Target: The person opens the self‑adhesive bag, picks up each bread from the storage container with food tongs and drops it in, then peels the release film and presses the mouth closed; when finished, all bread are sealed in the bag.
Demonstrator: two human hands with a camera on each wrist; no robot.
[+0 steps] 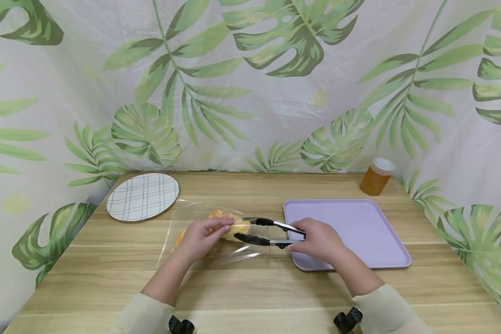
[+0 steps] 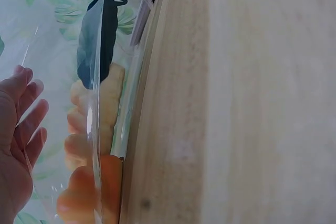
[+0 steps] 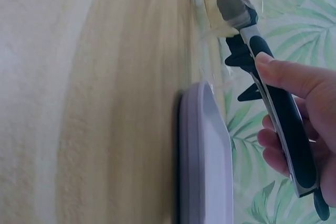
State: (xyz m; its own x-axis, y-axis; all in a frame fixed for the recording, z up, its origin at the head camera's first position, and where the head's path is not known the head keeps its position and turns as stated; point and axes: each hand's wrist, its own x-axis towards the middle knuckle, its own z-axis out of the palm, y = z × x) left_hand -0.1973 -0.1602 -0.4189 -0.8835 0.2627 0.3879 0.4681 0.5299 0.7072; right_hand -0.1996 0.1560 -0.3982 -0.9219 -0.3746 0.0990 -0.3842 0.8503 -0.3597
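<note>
A clear plastic bag (image 1: 248, 254) lies on the table around scalloped, golden bread (image 1: 239, 228), with another orange-brown piece (image 1: 180, 237) beside my left hand (image 1: 199, 237). In the left wrist view, that hand (image 2: 18, 137) has the bag's film between its thumb and bent fingers, above the bread (image 2: 107, 114). My right hand (image 1: 322, 239) grips black-and-silver tongs (image 1: 254, 240) by the handles. The tongs' spread black tips reach into the bag's opening, on either side of the bread's right end. The right wrist view shows my hand (image 3: 315, 98) wrapped around the tongs (image 3: 289, 129).
A lilac tray (image 1: 355, 227) lies on the right, partly under my right hand and forearm. At the back left is a white checked plate (image 1: 143, 197). A lidded jar of amber contents (image 1: 375, 180) stands at the back right, near the leaf-patterned cloth (image 1: 275, 116).
</note>
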